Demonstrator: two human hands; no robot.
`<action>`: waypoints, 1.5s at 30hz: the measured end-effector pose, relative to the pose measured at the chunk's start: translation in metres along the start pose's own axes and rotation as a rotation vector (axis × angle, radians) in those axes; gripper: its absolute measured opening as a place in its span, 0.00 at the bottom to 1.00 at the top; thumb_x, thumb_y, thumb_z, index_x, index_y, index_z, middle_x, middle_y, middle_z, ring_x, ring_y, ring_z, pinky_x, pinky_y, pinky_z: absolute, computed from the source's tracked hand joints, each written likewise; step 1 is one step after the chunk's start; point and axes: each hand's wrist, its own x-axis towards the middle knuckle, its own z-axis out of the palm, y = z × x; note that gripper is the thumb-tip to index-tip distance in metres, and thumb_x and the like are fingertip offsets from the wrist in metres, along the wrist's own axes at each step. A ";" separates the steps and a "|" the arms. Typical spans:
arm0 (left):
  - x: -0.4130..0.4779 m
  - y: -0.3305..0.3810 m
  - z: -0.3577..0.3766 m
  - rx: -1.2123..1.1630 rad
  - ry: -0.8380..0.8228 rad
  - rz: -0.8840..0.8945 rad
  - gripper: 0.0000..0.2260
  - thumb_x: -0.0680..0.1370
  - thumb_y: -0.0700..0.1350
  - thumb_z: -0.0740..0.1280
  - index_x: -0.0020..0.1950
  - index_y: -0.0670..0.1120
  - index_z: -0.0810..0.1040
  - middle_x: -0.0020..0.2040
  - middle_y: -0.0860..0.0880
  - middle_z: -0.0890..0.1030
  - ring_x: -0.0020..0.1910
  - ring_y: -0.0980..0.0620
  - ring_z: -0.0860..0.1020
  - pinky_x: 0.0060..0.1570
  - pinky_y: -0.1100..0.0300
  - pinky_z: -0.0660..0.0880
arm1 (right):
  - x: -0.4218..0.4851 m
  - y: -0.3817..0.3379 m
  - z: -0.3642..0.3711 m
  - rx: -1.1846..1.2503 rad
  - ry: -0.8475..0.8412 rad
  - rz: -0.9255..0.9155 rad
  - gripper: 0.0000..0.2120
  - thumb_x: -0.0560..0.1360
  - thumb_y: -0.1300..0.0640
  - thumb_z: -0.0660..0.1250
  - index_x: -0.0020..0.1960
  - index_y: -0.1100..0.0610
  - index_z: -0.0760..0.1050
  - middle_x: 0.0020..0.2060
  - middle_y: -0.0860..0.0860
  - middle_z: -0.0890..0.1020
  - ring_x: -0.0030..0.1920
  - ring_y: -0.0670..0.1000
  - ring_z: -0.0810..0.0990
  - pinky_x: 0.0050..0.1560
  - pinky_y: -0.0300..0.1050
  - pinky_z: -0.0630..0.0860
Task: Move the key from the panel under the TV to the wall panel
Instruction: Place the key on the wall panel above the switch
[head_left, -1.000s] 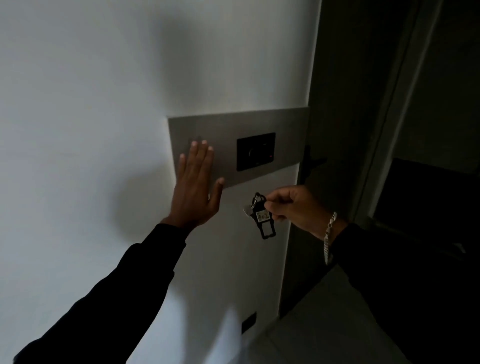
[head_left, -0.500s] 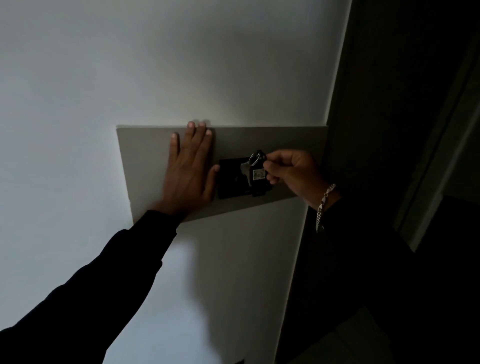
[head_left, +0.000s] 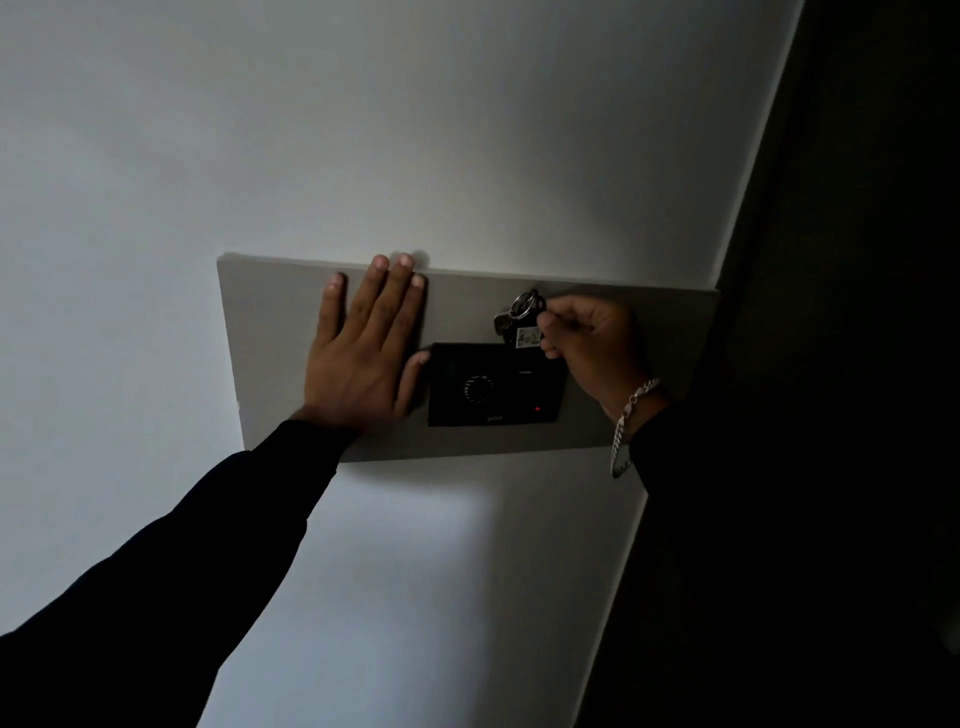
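Observation:
A grey wall panel (head_left: 270, 322) is fixed to the white wall, with a black switch unit (head_left: 493, 387) set in it that shows a dial and a small red light. My right hand (head_left: 587, 343) pinches the key (head_left: 519, 322), a bunch with a metal ring and a black fob bearing a white label, right above the top edge of the black unit. Whether the fob's lower end is in a slot I cannot tell. My left hand (head_left: 363, 353) lies flat on the panel, fingers spread, thumb touching the unit's left edge.
A dark door frame or wall edge (head_left: 753, 218) runs down the right of the panel. The room is dim. A silver bracelet (head_left: 631, 415) hangs on my right wrist.
The key went up from below the panel to the top of the black unit, carried by my right hand. My left hand slid higher on the panel. The view tilted upward and closer.

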 end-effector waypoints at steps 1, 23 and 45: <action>0.000 0.001 0.001 0.023 0.005 -0.004 0.30 0.81 0.55 0.51 0.80 0.42 0.54 0.81 0.42 0.56 0.82 0.44 0.52 0.80 0.41 0.47 | 0.000 0.006 0.000 -0.004 -0.002 -0.004 0.05 0.74 0.65 0.65 0.47 0.61 0.79 0.30 0.52 0.78 0.28 0.45 0.77 0.30 0.32 0.76; 0.002 0.000 0.008 0.144 0.066 -0.013 0.32 0.80 0.57 0.51 0.80 0.42 0.55 0.81 0.43 0.58 0.82 0.44 0.53 0.80 0.42 0.46 | 0.033 -0.026 -0.019 -0.562 -0.273 -0.666 0.07 0.70 0.55 0.72 0.43 0.58 0.85 0.38 0.56 0.84 0.39 0.53 0.80 0.44 0.48 0.76; 0.001 -0.002 0.009 0.159 0.026 -0.021 0.32 0.81 0.59 0.49 0.81 0.43 0.53 0.81 0.44 0.53 0.82 0.45 0.50 0.80 0.43 0.45 | 0.015 0.020 -0.008 -0.318 -0.043 -0.705 0.08 0.72 0.57 0.71 0.46 0.61 0.84 0.39 0.56 0.85 0.38 0.49 0.82 0.40 0.34 0.76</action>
